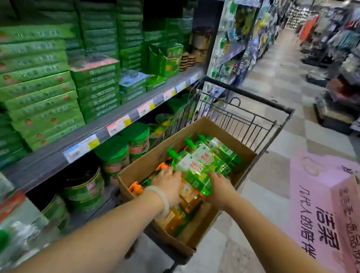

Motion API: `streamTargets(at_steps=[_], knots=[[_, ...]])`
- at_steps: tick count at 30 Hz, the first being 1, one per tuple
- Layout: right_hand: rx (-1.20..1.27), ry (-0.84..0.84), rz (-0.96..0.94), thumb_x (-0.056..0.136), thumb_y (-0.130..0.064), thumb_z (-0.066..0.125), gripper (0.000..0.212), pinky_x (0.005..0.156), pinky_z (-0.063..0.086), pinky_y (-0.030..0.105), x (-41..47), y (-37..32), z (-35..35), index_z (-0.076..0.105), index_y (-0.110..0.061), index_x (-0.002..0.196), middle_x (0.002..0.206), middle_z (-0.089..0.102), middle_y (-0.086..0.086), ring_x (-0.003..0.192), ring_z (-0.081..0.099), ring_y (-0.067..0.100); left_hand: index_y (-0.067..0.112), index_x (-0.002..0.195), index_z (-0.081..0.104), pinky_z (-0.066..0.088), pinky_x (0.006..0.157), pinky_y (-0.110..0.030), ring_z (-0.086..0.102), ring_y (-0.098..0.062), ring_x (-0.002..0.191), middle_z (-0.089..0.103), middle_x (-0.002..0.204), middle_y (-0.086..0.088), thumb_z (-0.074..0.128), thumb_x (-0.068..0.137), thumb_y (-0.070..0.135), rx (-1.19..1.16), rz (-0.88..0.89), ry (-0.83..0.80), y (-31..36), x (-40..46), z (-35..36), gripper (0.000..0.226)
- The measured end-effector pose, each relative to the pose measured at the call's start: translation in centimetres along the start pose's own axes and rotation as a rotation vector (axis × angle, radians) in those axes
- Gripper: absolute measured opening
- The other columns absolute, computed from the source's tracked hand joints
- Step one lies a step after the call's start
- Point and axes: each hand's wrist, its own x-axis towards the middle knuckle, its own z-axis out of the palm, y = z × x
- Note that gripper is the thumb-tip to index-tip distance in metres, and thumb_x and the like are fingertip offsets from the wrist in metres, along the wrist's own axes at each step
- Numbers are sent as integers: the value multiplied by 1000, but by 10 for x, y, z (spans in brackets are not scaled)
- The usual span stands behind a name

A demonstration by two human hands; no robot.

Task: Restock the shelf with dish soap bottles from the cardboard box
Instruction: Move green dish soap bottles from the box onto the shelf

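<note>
Hands: left [168,185] and right [219,188] both grasping green bottles [200,165] in box [143,165]; probably full, heavy, slick plastic, so I'd grip the bodies, not pumps.

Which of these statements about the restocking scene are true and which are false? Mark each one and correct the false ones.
1. The cardboard box sits in a wire shopping cart. True.
2. Both hands are inside the box, on the green bottles. True: the left hand and the right hand touch the lower end of the green bundle.
3. The box holds only green bottles. False: orange bottles lie under the green ones.
4. The left wrist is bare. False: it wears a pale bangle.
5. The shelf above the box carries stacked green cartons. True.
</note>
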Motion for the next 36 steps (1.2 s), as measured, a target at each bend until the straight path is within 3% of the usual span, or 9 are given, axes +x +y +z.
streamTargets(at_steps=[7, 12, 16, 20, 22, 25, 28, 31, 36], knots=[[-65, -144, -107, 82, -31, 68, 84, 105, 36, 36, 129, 35, -1, 19, -9, 146, 144, 37, 14, 131, 39, 31, 17, 150, 8, 15, 118, -47, -2, -30, 147, -2, 159, -11, 57, 89, 23, -19, -156, -94, -3, 92, 21, 78], [-76, -311, -164, 82, -35, 67, 79, 100, 38, 34, 218, 61, 5, 23, -7, 142, 141, 39, 17, 128, 41, 32, 18, 148, 13, 19, 115, -45, 12, -32, 144, 12, 156, -13, 60, 86, 39, -152, -381, -142, -1, 160, 51, 81], [9, -422, -195, 75, -41, 73, 82, 101, 39, 35, 266, 79, 10, 31, -6, 137, 136, 44, 15, 125, 44, 30, 14, 143, 24, 40, 104, -38, 41, -31, 128, 35, 143, -10, 69, 79, 43, -540, -633, -238, 13, 198, 69, 83], [82, -584, -172, 59, -53, 76, 78, 99, 47, 39, 294, 95, 43, 48, -18, 123, 120, 59, 3, 116, 55, 23, 24, 144, 22, 43, 103, -40, 47, -25, 126, 44, 141, 0, 80, 43, 61, -1052, -861, -146, 27, 221, 98, 122], [96, -597, -166, 50, -59, 72, 78, 95, 50, 39, 301, 98, 53, 53, -20, 115, 114, 59, 1, 110, 57, 21, 22, 139, 31, 44, 102, -39, 48, -23, 124, 50, 135, 1, 86, 46, 50, -1212, -919, -85, 33, 232, 113, 111], [139, -586, -164, 60, -46, 79, 67, 96, 48, 37, 309, 95, 54, 52, -14, 113, 114, 52, 3, 108, 53, 22, 23, 114, 48, 48, 98, -38, 56, -21, 112, 62, 116, 0, 89, 52, 14, -1409, -1002, 95, 44, 246, 121, 74], [209, -610, -157, 54, -46, 82, 70, 90, 52, 41, 315, 96, 56, 53, -14, 109, 108, 59, 3, 103, 58, 22, 26, 87, 44, 49, 94, -36, 57, -18, 102, 60, 97, 3, 84, 58, -1, -1434, -1050, 199, 51, 257, 121, 56], [333, -645, -102, 37, -51, 82, 80, 87, 55, 42, 319, 105, 60, 52, -21, 106, 107, 63, 2, 100, 62, 21, 20, 108, 42, 49, 85, -31, 57, -18, 104, 60, 100, 5, 87, 53, 0, -1445, -1074, 242, 54, 255, 124, 73], [466, -671, -124, 66, -19, 84, 50, 72, 55, 24, 311, 102, 39, 50, -17, 102, 100, 68, -1, 89, 64, 8, 21, 133, 26, 48, 97, -38, 52, -21, 117, 55, 120, 2, 90, 53, 11, -1410, -1014, 244, 47, 237, 113, 103]])
